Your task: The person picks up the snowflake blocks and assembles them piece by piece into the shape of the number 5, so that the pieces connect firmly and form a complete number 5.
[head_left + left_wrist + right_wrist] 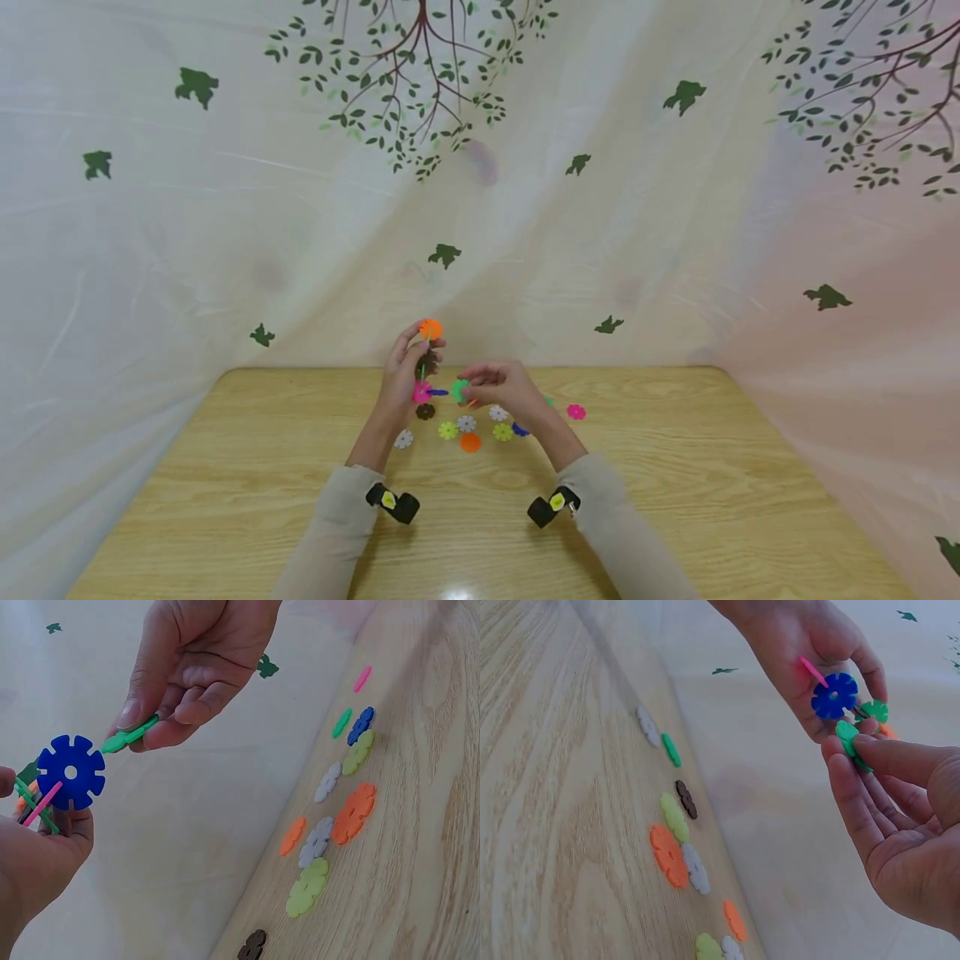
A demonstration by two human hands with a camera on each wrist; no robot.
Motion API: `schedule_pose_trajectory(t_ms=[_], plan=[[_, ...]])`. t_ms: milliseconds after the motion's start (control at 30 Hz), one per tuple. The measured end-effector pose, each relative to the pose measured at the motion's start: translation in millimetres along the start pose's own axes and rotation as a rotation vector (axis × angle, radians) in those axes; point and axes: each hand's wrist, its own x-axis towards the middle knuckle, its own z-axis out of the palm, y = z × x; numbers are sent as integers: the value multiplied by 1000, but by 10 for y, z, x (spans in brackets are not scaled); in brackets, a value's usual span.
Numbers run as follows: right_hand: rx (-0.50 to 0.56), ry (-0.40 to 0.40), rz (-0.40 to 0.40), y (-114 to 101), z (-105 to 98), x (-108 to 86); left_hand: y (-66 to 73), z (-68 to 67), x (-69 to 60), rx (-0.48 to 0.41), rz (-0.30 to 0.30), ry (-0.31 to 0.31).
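My left hand (393, 379) grips a joined chain of flower-shaped notched plastic discs above the table. An orange disc (431, 328) tops the chain; a pink disc (422, 393) sits at its lower end, with green and brown pieces between them. From the pink one juts a blue disc (88, 787), seen face-on in both wrist views. Thumb and fingers of my right hand (513, 392) pinch a green disc (127, 740) near the blue disc's edge. In the left wrist view a small gap shows between green and blue. My left palm and fingers partly hide the chain.
Loose discs lie on the wooden table (675, 483) below my hands: a brown disc (425, 412), an orange disc (470, 442), a pink disc (576, 412) and several white, yellow-green, green and blue ones. A leaf-printed cloth (525, 283) hangs behind the table's far edge.
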Motion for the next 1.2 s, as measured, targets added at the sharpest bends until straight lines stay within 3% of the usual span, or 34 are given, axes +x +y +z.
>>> schedule_pose_trajectory(t_ms=[433,1200], plan=[[38,-29,14,36,52,9,-10,-1,11,40,13,10],[65,-5,50,58,110,15,-55,1,1,38,30,8]])
